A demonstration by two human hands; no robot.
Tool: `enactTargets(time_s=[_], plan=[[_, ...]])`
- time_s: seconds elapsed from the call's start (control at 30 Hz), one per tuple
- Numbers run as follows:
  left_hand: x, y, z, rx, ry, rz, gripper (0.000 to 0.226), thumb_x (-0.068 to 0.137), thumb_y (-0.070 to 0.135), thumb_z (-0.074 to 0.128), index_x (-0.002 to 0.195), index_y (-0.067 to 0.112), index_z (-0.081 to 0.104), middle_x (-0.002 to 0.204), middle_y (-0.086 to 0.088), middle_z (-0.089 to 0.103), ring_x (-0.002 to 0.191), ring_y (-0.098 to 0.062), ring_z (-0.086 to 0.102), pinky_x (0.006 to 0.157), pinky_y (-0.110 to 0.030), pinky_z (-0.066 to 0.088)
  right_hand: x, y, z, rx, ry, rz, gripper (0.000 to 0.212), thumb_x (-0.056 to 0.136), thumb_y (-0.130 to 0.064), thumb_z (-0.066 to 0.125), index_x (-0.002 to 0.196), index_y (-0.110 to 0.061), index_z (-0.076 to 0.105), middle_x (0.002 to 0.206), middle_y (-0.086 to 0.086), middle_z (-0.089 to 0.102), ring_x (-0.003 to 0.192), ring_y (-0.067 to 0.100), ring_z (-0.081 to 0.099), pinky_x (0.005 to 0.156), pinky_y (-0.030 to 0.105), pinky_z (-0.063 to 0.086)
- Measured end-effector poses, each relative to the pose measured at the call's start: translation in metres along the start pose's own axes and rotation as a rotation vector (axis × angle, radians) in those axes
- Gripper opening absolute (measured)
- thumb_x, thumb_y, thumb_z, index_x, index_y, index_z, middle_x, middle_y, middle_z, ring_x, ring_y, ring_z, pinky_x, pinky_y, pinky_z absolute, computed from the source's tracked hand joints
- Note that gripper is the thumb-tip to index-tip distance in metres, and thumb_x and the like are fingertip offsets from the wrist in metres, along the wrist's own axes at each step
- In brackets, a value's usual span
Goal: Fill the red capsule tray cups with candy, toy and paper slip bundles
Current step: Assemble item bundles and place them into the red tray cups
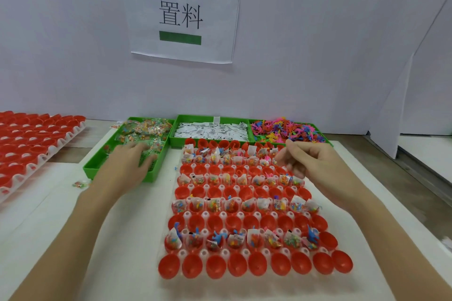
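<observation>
Red plastic capsule tray [247,273] on white desk [122,239], alternate rows filled. Left hand [129,166] flat, reaching into green candy bin [97,166]; right hand [310,161] curled, contents unclear. Risk: sleeve-less forearms brushing bundles out.

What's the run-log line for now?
left hand: reaching into green plastic candy bin | right hand: over red capsule tray | tray: partly filled

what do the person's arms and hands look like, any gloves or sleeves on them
Both are bare. The left hand and right hand wear no gloves, and no rings, watch or bracelet show. The forearms are uncovered right down to the bottom edge of the picture, so no sleeve is in view.
</observation>
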State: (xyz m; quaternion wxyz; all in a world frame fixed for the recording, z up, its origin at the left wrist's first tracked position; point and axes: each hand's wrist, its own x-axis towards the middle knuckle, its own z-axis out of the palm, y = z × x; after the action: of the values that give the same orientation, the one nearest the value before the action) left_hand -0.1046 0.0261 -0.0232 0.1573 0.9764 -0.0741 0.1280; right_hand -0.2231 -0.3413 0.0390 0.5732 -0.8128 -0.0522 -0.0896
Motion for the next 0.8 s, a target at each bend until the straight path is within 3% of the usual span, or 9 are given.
enactTargets(time_s=[0.07,0.2,0.33,0.53,0.63,0.8], plan=[[0.000,-0.010,0.003,0.008,-0.028,0.040,0.038,0.105,0.036,0.049,0.116,0.007,0.072,0.115,-0.010,0.069,0.109,-0.030,0.059,0.095,-0.041,0.046,0.005,0.008,0.005,0.063,0.025,0.016,0.041,0.100,-0.041,0.053,0.085,-0.015,0.080,0.083,0.007,0.074,0.065,0.013,0.054,0.054,0.019,0.045],[0.003,-0.010,-0.001,0.005,-0.008,0.047,0.033,0.100,0.034,0.060,0.086,0.010,0.076,0.082,-0.004,0.065,0.073,-0.019,0.057,0.065,-0.036,0.043,-0.002,0.018,0.001,0.066,0.038,0.022,0.035,0.098,-0.038,0.054,0.089,-0.018,0.081,0.082,0.010,0.073,0.067,0.014,0.056,0.051,0.017,0.044],[0.002,-0.004,-0.005,-0.013,0.033,0.053,0.028,0.093,0.027,0.073,0.069,0.013,0.074,0.067,-0.004,0.069,0.061,-0.022,0.061,0.059,-0.037,0.052,-0.017,0.012,-0.024,-0.036,-0.067,0.015,0.028,0.100,-0.033,0.057,0.092,-0.019,0.079,0.080,0.009,0.071,0.066,0.011,0.056,0.052,0.017,0.043],[0.000,0.002,-0.006,0.026,0.061,0.072,0.031,0.093,0.023,0.072,0.065,0.011,0.070,0.064,-0.007,0.068,0.058,-0.025,0.061,0.058,-0.039,0.054,-0.041,0.001,-0.056,-0.378,-0.389,0.161,0.018,0.098,-0.015,0.066,0.095,-0.026,0.079,0.086,0.000,0.077,0.072,0.008,0.065,0.062,0.016,0.049],[0.000,0.002,-0.006,0.034,0.064,0.079,0.030,0.093,0.022,0.072,0.065,0.012,0.070,0.063,-0.006,0.067,0.056,-0.025,0.059,0.056,-0.038,0.053,-0.052,0.003,-0.060,-0.511,-0.457,0.183,0.020,0.093,-0.015,0.073,0.088,-0.033,0.080,0.088,-0.007,0.077,0.077,0.007,0.069,0.071,0.017,0.053],[0.001,0.001,-0.006,0.053,0.058,0.092,0.031,0.093,0.022,0.071,0.063,0.013,0.069,0.061,-0.006,0.067,0.054,-0.024,0.058,0.055,-0.035,0.051,-0.062,0.014,-0.054,-0.648,-0.436,0.130,0.015,0.085,-0.026,0.081,0.080,-0.040,0.078,0.079,-0.017,0.073,0.071,0.003,0.063,0.065,0.013,0.046]])
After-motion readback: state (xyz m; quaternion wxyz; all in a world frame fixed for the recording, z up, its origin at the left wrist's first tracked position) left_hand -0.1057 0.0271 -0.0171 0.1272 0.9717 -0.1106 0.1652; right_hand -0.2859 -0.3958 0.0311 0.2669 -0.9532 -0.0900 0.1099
